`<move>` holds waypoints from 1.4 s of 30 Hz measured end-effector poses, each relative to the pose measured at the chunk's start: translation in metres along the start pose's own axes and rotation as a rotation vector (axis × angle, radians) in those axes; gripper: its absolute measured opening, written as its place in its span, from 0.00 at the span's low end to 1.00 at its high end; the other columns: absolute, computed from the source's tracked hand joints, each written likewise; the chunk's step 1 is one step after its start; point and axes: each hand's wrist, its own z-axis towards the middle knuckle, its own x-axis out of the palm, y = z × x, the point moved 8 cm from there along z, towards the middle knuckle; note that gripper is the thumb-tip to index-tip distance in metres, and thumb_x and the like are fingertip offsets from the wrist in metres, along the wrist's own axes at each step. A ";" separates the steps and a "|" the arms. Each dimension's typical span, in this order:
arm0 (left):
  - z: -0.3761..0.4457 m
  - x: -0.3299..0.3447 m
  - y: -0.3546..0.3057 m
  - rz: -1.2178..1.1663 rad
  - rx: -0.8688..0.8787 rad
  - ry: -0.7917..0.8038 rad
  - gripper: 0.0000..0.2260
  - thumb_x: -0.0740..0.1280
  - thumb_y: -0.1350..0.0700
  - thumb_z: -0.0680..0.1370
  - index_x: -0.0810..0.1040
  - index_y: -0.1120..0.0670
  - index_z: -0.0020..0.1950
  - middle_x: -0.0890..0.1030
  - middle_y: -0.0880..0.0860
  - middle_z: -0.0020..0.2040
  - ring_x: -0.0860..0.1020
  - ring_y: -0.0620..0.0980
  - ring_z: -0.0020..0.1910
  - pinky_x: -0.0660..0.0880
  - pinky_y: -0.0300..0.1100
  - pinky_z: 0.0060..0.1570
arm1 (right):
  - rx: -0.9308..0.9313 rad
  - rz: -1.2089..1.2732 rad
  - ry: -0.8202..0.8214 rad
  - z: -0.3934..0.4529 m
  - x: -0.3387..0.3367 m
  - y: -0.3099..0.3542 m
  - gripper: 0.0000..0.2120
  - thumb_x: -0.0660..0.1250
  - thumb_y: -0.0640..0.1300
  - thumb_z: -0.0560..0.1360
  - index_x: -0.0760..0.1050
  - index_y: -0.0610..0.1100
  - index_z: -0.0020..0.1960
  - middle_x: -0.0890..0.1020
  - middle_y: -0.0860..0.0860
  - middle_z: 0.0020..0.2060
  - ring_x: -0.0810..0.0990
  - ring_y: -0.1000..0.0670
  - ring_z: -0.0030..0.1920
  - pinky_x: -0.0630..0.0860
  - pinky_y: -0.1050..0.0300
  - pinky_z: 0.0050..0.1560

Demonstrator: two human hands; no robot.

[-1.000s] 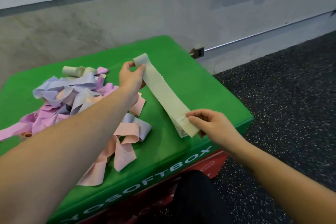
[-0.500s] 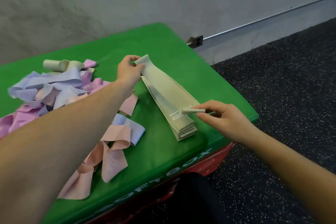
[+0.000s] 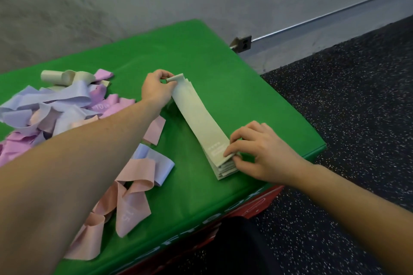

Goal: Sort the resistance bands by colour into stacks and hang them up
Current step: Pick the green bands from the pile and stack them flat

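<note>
On green box [image 3: 223, 69]: left hand [image 3: 156, 89] pinching top green band [image 3: 196, 116] at 12 o'clock end; right hand [image 3: 257, 152] pinching 5 o'clock end atop green stack [image 3: 225, 171].

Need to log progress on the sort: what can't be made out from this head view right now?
- Pale green stack: band count; right hand covers the near end.
- Mixed pile: cut off by the left edge, partly under the left forearm.
- Printing on the green box: front edge, foreshortened.
- Hanging place: out of frame.
</note>
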 end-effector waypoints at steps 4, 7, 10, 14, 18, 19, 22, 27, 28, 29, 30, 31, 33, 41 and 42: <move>0.004 0.005 0.004 -0.012 -0.012 0.012 0.05 0.70 0.54 0.78 0.76 0.45 0.49 0.79 0.50 0.56 0.79 0.54 0.54 0.80 0.53 0.56 | 0.052 0.088 0.063 -0.005 0.007 -0.005 0.13 0.65 0.58 0.75 0.81 0.56 0.55 0.75 0.61 0.52 0.69 0.57 0.55 0.68 0.56 0.56; 0.008 0.014 0.009 0.013 -0.031 0.054 0.07 0.69 0.57 0.79 0.77 0.49 0.56 0.79 0.50 0.58 0.77 0.51 0.54 0.77 0.44 0.52 | 0.079 0.238 0.080 -0.007 0.010 -0.006 0.15 0.69 0.58 0.74 0.82 0.53 0.57 0.75 0.57 0.54 0.74 0.56 0.56 0.74 0.56 0.59; 0.009 0.022 0.013 0.076 -0.038 0.131 0.16 0.67 0.59 0.80 0.74 0.52 0.68 0.77 0.52 0.63 0.76 0.50 0.56 0.75 0.44 0.54 | 0.099 0.328 0.063 -0.007 0.010 -0.006 0.12 0.71 0.54 0.75 0.82 0.53 0.57 0.76 0.57 0.53 0.77 0.56 0.55 0.76 0.56 0.58; 0.004 0.017 0.003 0.174 0.039 0.183 0.22 0.66 0.55 0.81 0.69 0.52 0.75 0.71 0.52 0.73 0.75 0.51 0.65 0.73 0.48 0.66 | 0.086 0.323 0.040 -0.007 0.005 -0.002 0.14 0.70 0.56 0.74 0.81 0.54 0.58 0.76 0.58 0.53 0.77 0.57 0.55 0.76 0.55 0.59; -0.008 -0.001 -0.018 0.248 0.202 0.157 0.20 0.65 0.53 0.82 0.69 0.51 0.74 0.67 0.49 0.74 0.76 0.42 0.48 0.77 0.37 0.50 | 0.096 0.254 -0.012 -0.003 -0.008 0.005 0.16 0.66 0.60 0.75 0.79 0.56 0.60 0.76 0.58 0.54 0.74 0.57 0.57 0.74 0.53 0.60; -0.014 -0.008 -0.024 0.267 0.246 0.148 0.19 0.64 0.54 0.82 0.70 0.51 0.73 0.68 0.49 0.73 0.76 0.41 0.50 0.75 0.36 0.51 | 0.099 0.250 -0.022 -0.001 -0.011 0.007 0.15 0.66 0.59 0.76 0.79 0.56 0.59 0.76 0.58 0.54 0.74 0.57 0.57 0.74 0.53 0.60; -0.038 -0.032 -0.033 0.323 0.365 0.159 0.15 0.64 0.55 0.82 0.74 0.52 0.69 0.72 0.49 0.68 0.73 0.46 0.63 0.69 0.43 0.65 | 0.108 0.272 -0.044 0.006 -0.017 0.019 0.10 0.65 0.54 0.77 0.79 0.57 0.57 0.76 0.60 0.52 0.74 0.57 0.57 0.73 0.56 0.60; -0.082 -0.088 -0.011 0.337 0.448 0.214 0.10 0.65 0.55 0.82 0.78 0.51 0.63 0.78 0.46 0.58 0.76 0.46 0.57 0.74 0.47 0.60 | 0.117 0.351 -0.101 0.017 -0.015 0.043 0.09 0.66 0.47 0.78 0.81 0.53 0.56 0.79 0.61 0.49 0.77 0.57 0.53 0.73 0.60 0.55; -0.092 -0.097 -0.004 0.375 0.458 0.241 0.10 0.65 0.54 0.82 0.78 0.50 0.62 0.78 0.45 0.57 0.76 0.45 0.56 0.74 0.46 0.58 | 0.121 0.383 -0.107 0.020 -0.013 0.048 0.08 0.67 0.45 0.78 0.80 0.53 0.55 0.80 0.61 0.49 0.78 0.57 0.52 0.73 0.61 0.53; -0.101 -0.105 0.004 0.428 0.466 0.269 0.10 0.64 0.52 0.82 0.78 0.49 0.63 0.78 0.43 0.57 0.75 0.44 0.56 0.73 0.46 0.57 | 0.128 0.420 -0.112 0.024 -0.011 0.053 0.09 0.68 0.42 0.78 0.80 0.53 0.55 0.80 0.61 0.48 0.79 0.56 0.51 0.74 0.62 0.52; -0.110 -0.112 0.012 0.483 0.475 0.291 0.11 0.64 0.51 0.82 0.78 0.48 0.63 0.78 0.43 0.58 0.75 0.43 0.56 0.73 0.45 0.56 | 0.136 0.456 -0.108 0.028 -0.008 0.059 0.10 0.68 0.39 0.78 0.81 0.52 0.55 0.81 0.62 0.48 0.79 0.57 0.50 0.74 0.63 0.50; -0.117 -0.119 0.021 0.528 0.483 0.306 0.12 0.64 0.51 0.82 0.77 0.47 0.65 0.77 0.42 0.60 0.74 0.42 0.57 0.72 0.44 0.57 | 0.144 0.485 -0.095 0.033 -0.004 0.066 0.11 0.69 0.38 0.78 0.81 0.52 0.55 0.81 0.62 0.48 0.79 0.57 0.49 0.75 0.63 0.49; -0.129 -0.133 0.038 0.578 0.497 0.312 0.15 0.65 0.49 0.81 0.76 0.47 0.67 0.77 0.43 0.64 0.73 0.43 0.60 0.71 0.46 0.63 | 0.142 0.512 -0.067 0.045 0.006 0.080 0.12 0.68 0.37 0.77 0.81 0.51 0.56 0.81 0.63 0.48 0.79 0.60 0.48 0.74 0.65 0.48; -0.151 -0.176 0.097 0.611 0.458 0.206 0.17 0.64 0.45 0.81 0.74 0.42 0.70 0.75 0.41 0.69 0.69 0.39 0.64 0.68 0.44 0.67 | 0.214 0.597 0.035 0.106 0.047 0.121 0.12 0.66 0.36 0.79 0.78 0.53 0.54 0.82 0.61 0.46 0.81 0.59 0.49 0.74 0.70 0.52; -0.152 -0.178 0.102 0.576 0.460 0.190 0.17 0.64 0.46 0.81 0.74 0.42 0.70 0.75 0.42 0.68 0.69 0.39 0.64 0.68 0.45 0.68 | 0.216 0.595 0.040 0.114 0.051 0.125 0.13 0.65 0.35 0.79 0.78 0.53 0.54 0.82 0.59 0.47 0.80 0.60 0.49 0.73 0.72 0.51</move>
